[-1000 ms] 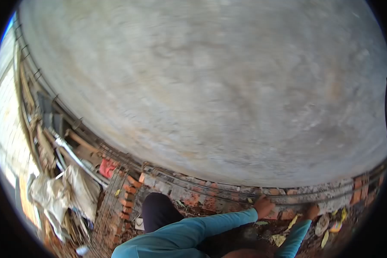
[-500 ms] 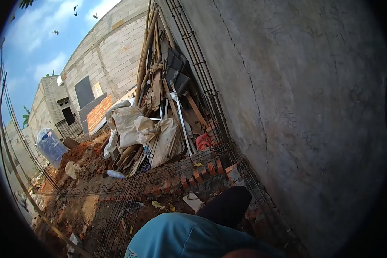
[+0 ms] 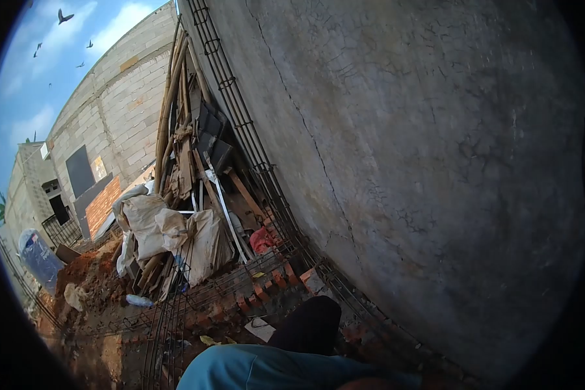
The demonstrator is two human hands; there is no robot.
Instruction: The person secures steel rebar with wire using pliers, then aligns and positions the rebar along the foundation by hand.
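Observation:
Neither my left hand nor my right hand can be made out. Light-blue cloth [image 3: 247, 367], seemingly over a bent knee, fills the bottom middle. Behind it rises a dark, rounded cloth-covered shape [image 3: 309, 325]; whether it is a limb or something else is unclear. A dim brownish patch [image 3: 365, 384] shows at the bottom edge, too dark to identify. Just beyond lie a flat pale scrap [image 3: 260, 329] and a row of red bricks [image 3: 261, 291]. Thin steel rebar frames [image 3: 153, 344] run over the bricks and soil.
A cracked grey wall [image 3: 429, 162] takes up the right side, with an upright rebar column [image 3: 237, 107] along it. Bamboo poles [image 3: 169, 110], pale sacks [image 3: 146, 224] and wood scraps are heaped in the corner. A plastic-wrapped blue drum [image 3: 40, 263] stands far left beside reddish soil [image 3: 88, 266].
The view has swung right, so the heap, drum and rebar sit further left and the grey wall fills more of the picture. The birds in the sky have moved.

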